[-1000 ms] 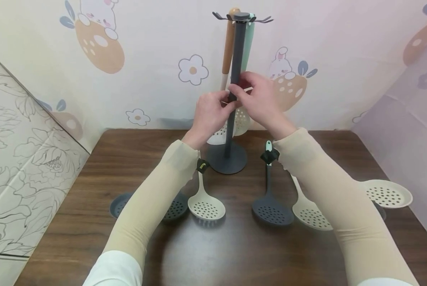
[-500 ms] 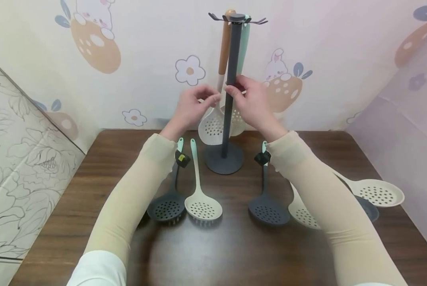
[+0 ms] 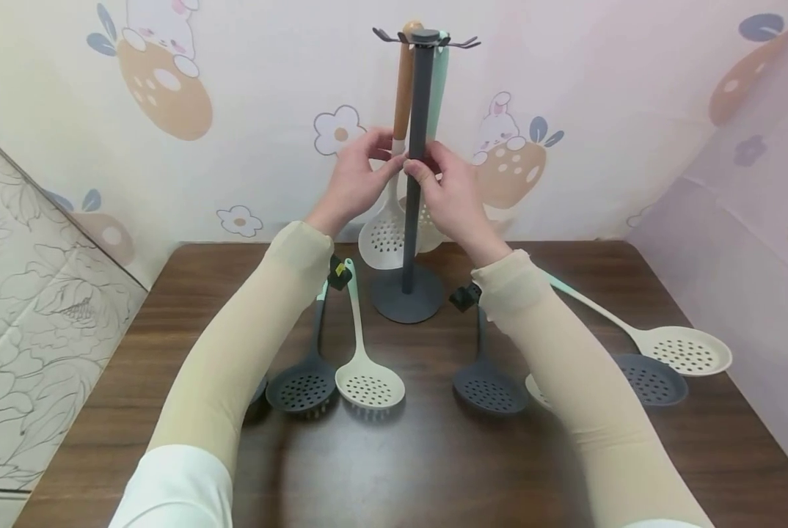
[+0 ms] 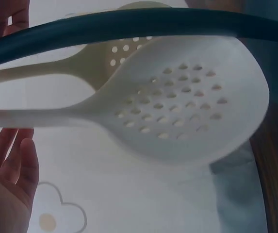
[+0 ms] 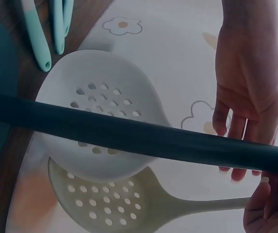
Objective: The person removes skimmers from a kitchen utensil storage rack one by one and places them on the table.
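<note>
A dark grey utensil stand [image 3: 411,227] rises at the back of the table, with hooks around its top. From it hang a white skimmer [image 3: 382,238] with a brown handle and a beige skimmer [image 5: 110,198] with a mint handle. My left hand [image 3: 357,176] pinches the white skimmer's shaft below the brown part, thumb in front and fingers behind. My right hand [image 3: 456,192] grips the stand's pole beside the mint handle, its thumb across the front. The pole partly hides both skimmers, and the right fingers are mostly hidden behind it.
On the wooden table [image 3: 394,469], a dark skimmer [image 3: 301,385] and a cream skimmer [image 3: 370,383] lie on the left. Another dark skimmer [image 3: 489,387], a further dark one [image 3: 651,380] and a cream one [image 3: 683,350] lie on the right, partly under the sleeve. A patterned wall [image 3: 268,110] stands behind.
My left hand has come off the pole, drawn left, then risen to the white skimmer's shaft. My right hand has stayed on the pole. The whole scene has shifted slightly left in view.
</note>
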Demonstrator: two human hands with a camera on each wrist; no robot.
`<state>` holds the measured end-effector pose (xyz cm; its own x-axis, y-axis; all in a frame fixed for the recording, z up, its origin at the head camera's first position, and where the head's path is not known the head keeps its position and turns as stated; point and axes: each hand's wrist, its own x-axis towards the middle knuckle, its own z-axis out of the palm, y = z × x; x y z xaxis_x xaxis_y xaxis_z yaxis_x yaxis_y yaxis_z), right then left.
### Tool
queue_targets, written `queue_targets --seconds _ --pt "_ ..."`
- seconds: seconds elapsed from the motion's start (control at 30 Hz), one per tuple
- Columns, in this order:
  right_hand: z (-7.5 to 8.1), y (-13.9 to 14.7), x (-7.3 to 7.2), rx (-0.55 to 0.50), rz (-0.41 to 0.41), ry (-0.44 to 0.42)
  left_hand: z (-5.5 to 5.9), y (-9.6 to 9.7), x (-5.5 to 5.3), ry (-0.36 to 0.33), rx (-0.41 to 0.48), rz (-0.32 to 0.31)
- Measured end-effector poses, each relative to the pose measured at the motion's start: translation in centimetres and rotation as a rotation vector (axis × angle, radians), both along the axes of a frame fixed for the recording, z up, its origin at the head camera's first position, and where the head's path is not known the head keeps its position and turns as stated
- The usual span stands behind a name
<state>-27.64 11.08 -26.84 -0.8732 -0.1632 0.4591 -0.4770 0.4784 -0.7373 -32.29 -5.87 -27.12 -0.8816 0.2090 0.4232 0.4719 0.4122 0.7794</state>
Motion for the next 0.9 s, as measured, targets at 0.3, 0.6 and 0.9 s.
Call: queue_targets --seconds 0.3,0.6,0.9 --pt "-0.6 -0.5 0.0 -0.073 0.019 0.000 0.1 0.0 -0.1 -0.024 0.016 0.051" --pt "-0.6 -0.6 -0.3 -0.074 0.033 -0.010 0.6 -0.6 0.0 0.041 0.003 0.101" --pt "-0.8 -0.6 -0.2 -0.062 0.020 -0.003 1.3 -0.9 -0.1 0.012 0.028 0.141"
